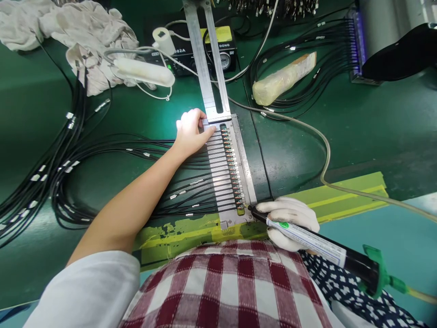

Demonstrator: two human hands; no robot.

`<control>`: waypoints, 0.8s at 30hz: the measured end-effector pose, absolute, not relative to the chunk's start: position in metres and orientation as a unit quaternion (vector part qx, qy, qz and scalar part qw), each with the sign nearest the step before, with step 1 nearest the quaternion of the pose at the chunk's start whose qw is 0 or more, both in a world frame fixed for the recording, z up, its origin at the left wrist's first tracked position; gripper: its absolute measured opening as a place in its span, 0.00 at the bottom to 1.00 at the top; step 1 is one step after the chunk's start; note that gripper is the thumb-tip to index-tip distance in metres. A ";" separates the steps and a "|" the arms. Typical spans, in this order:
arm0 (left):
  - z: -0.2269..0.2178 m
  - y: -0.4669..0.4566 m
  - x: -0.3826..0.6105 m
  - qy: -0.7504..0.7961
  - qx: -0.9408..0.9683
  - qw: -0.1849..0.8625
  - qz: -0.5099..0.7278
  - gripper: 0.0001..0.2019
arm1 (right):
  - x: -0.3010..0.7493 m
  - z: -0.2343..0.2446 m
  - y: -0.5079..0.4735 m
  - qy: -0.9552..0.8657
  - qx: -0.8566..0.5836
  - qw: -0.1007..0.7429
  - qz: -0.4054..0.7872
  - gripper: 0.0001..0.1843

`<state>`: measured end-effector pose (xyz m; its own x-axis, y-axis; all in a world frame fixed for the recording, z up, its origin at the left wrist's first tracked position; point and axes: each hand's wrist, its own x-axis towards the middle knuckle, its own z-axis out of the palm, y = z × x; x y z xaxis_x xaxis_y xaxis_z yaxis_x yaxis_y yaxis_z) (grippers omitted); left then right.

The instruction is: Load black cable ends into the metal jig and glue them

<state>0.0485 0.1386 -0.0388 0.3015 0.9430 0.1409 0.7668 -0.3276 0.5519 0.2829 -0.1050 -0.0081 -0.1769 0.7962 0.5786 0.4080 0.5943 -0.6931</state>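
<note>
In the head view my right hand (290, 218), in a white glove, is closed round a black dispensing syringe (307, 243) with a white label and a green cap at its rear. The syringe's tip points at the lower end of a metal fixture plate (218, 182). Across this plate lie several black cables (191, 187) side by side, their stripped ends and small metal terminals (233, 166) in a row along the slot. My bare left hand (193, 132) grips the plate's upper left corner, thumb on top; the other fingertips are partly hidden.
A slotted metal bar (210, 59) extends from the plate's top, over a black dispenser box (191, 57). White cloth (92, 36) and a white tube-shaped piece (145, 72) lie left. A wrapped bundle (285, 79) and a cable rack (357, 45) stand right. An air hose (324, 136) crosses the table.
</note>
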 end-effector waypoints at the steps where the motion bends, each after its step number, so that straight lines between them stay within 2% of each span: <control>1: -0.039 0.138 0.048 0.546 0.783 0.194 0.226 0.10 | 0.283 -0.008 -0.105 -0.739 -0.408 0.500 0.197 0.11; 24: -0.037 0.138 0.049 0.548 0.781 0.194 0.228 0.12 | 0.282 -0.006 -0.103 -0.742 -0.404 0.495 0.203 0.13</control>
